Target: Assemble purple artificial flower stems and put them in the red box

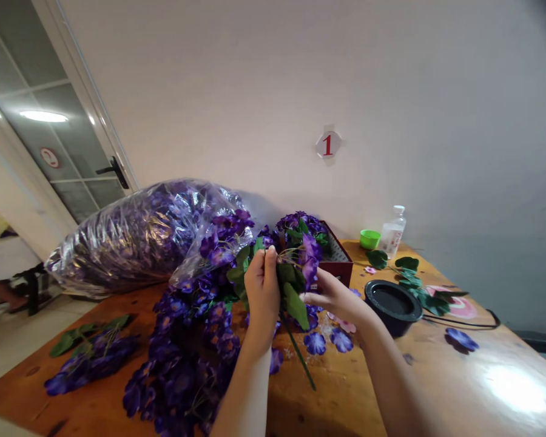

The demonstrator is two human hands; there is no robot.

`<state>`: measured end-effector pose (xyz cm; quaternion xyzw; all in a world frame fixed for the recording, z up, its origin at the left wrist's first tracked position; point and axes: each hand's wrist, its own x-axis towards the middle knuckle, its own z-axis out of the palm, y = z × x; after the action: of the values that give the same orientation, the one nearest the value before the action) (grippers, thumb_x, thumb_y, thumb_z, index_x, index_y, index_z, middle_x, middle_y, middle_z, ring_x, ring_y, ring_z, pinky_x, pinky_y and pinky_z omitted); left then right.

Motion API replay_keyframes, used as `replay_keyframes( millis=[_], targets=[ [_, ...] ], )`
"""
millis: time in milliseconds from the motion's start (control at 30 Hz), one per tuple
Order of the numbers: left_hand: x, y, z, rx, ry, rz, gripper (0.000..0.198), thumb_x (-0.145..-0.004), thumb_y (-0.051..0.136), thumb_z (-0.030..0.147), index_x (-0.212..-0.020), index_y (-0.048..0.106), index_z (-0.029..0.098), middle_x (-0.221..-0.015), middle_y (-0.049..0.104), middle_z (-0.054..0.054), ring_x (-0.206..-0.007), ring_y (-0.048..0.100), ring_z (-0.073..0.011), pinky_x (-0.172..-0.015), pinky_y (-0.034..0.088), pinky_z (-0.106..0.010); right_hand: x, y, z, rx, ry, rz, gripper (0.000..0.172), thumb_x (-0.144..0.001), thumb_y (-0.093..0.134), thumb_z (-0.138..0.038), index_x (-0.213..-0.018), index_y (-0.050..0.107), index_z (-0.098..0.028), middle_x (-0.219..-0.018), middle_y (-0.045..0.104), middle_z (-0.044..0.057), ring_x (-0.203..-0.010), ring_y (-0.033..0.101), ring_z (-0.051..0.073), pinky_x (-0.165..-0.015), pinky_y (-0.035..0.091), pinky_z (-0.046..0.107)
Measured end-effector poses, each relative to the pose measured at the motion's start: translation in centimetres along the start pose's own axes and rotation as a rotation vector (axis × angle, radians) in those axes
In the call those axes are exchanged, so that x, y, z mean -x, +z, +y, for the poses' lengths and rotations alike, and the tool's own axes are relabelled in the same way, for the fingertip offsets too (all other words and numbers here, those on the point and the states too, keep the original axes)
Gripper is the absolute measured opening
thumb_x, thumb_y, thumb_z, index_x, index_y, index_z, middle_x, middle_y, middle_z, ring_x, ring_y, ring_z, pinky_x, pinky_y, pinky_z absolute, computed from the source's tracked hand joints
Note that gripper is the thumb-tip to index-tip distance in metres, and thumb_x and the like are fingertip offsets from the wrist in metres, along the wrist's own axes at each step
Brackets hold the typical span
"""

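My left hand [264,288] is closed round the stems of a bunch of artificial purple flowers [310,258] with green leaves [295,304]. Below the hand, one green stem slants down to the right. My right hand [330,294] is at the right side of the same bunch, behind its leaves and blossoms; its fingertips are partly hidden, so their grip cannot be made out. A large heap of purple flowers [186,358] lies on the table left of my hands.
A clear bag of purple flowers [141,237] lies at the back left. Behind my hands is a dark red box [343,267]. A black round pot [392,303], green cup [369,240], bottle [392,233] and loose petals [315,343] lie to the right on the wooden table [446,388].
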<state>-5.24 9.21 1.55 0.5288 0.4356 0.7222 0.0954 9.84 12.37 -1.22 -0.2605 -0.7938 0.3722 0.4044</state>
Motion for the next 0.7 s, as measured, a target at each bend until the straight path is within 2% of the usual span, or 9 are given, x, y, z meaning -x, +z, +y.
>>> replay_keyframes(
  millis=[100, 200, 267, 300, 367, 467, 600, 633, 700],
  targets=[
    [-0.1, -0.2, 0.1, 0.008, -0.003, 0.032, 0.041, -0.091, 0.044, 0.046, -0.062, 0.047, 0.018, -0.056, 0.040, 0.005, -0.052, 0.038, -0.0084, -0.050, 0.032, -0.019, -0.7, 0.2, 1.6, 0.137, -0.037, 0.038, 0.018, -0.084, 0.057, -0.036, -0.093, 0.062, -0.021, -0.080, 0.065, 0.001, -0.070, 0.060, 0.017, -0.062, 0.049, 0.027],
    [-0.3, -0.5, 0.0, 0.045, -0.003, 0.072, 0.043, -0.090, 0.045, 0.048, -0.061, 0.046, 0.018, -0.055, 0.040, 0.005, -0.051, 0.038, -0.0083, -0.048, 0.032, -0.019, -1.1, -0.1, 2.9, 0.232, -0.037, 0.117, 0.016, -0.085, 0.054, -0.032, -0.081, 0.064, -0.020, -0.073, 0.065, 0.000, -0.065, 0.059, 0.016, -0.061, 0.047, 0.027],
    [-0.4, -0.6, -0.1, 0.086, -0.018, 0.107, 0.043, -0.090, 0.046, 0.049, -0.060, 0.045, 0.018, -0.054, 0.040, 0.005, -0.050, 0.037, -0.0083, -0.047, 0.031, -0.019, -1.2, -0.3, 3.6, 0.257, -0.026, 0.130, 0.015, -0.084, 0.056, -0.031, -0.081, 0.066, -0.021, -0.073, 0.066, 0.001, -0.064, 0.058, 0.016, -0.063, 0.048, 0.028],
    [-0.4, -0.7, -0.1, 0.098, -0.025, 0.119, 0.044, -0.090, 0.046, 0.050, -0.060, 0.044, 0.018, -0.054, 0.039, 0.005, -0.050, 0.036, -0.0082, -0.047, 0.030, -0.019, -1.2, -0.4, 3.8, 0.270, -0.019, 0.142, 0.014, -0.082, 0.058, -0.031, -0.087, 0.067, -0.021, -0.079, 0.067, 0.002, -0.068, 0.060, 0.017, -0.067, 0.049, 0.030],
    [-0.5, -0.7, -0.2, 0.102, -0.029, 0.126, 0.044, -0.089, 0.047, 0.049, -0.059, 0.043, 0.018, -0.054, 0.038, 0.005, -0.049, 0.035, -0.0081, -0.046, 0.030, -0.019, -1.1, -0.5, 3.9, 0.290, -0.015, 0.173, 0.027, -0.078, 0.064, -0.032, -0.103, 0.066, -0.022, -0.101, 0.066, 0.007, -0.089, 0.061, 0.022, -0.081, 0.048, 0.036],
    [-0.3, -0.4, -0.2, 0.084, -0.047, 0.058, 0.043, -0.090, 0.046, 0.049, -0.061, 0.046, 0.018, -0.055, 0.038, 0.005, -0.050, 0.035, -0.0084, -0.047, 0.030, -0.020, -0.5, -0.6, 3.2, 0.203, -0.044, 0.136, 0.046, -0.076, 0.067, -0.034, -0.120, 0.059, -0.024, -0.126, 0.056, 0.009, -0.116, 0.051, 0.025, -0.098, 0.040, 0.041],
    [0.0, 0.2, 0.1, 0.038, -0.035, -0.070, 0.043, -0.090, 0.045, 0.048, -0.060, 0.043, 0.018, -0.055, 0.037, 0.005, -0.052, 0.036, -0.0091, -0.049, 0.030, -0.021, 0.3, -0.7, 1.7, -0.010, -0.052, -0.055, 0.036, -0.079, 0.063, -0.031, -0.114, 0.063, -0.028, -0.103, 0.068, 0.003, -0.096, 0.063, 0.021, -0.082, 0.052, 0.036],
    [0.1, 0.3, 0.1, 0.030, -0.021, -0.088, 0.043, -0.090, 0.045, 0.048, -0.059, 0.042, 0.018, -0.055, 0.037, 0.004, -0.052, 0.036, -0.0092, -0.050, 0.030, -0.021, 0.4, -0.7, 1.6, 0.004, -0.050, -0.052, 0.032, -0.075, 0.066, -0.029, -0.107, 0.066, -0.027, -0.096, 0.069, 0.002, -0.089, 0.065, 0.021, -0.077, 0.054, 0.035],
    [0.1, 0.3, 0.2, 0.023, -0.001, -0.114, 0.043, -0.091, 0.045, 0.047, -0.059, 0.042, 0.018, -0.056, 0.038, 0.004, -0.053, 0.037, -0.0094, -0.052, 0.031, -0.021, 0.2, -0.5, 1.9, 0.086, -0.052, 0.056, 0.025, -0.065, 0.074, -0.024, -0.090, 0.071, -0.026, -0.083, 0.070, 0.000, -0.080, 0.066, 0.021, -0.073, 0.056, 0.034]
  ],
)
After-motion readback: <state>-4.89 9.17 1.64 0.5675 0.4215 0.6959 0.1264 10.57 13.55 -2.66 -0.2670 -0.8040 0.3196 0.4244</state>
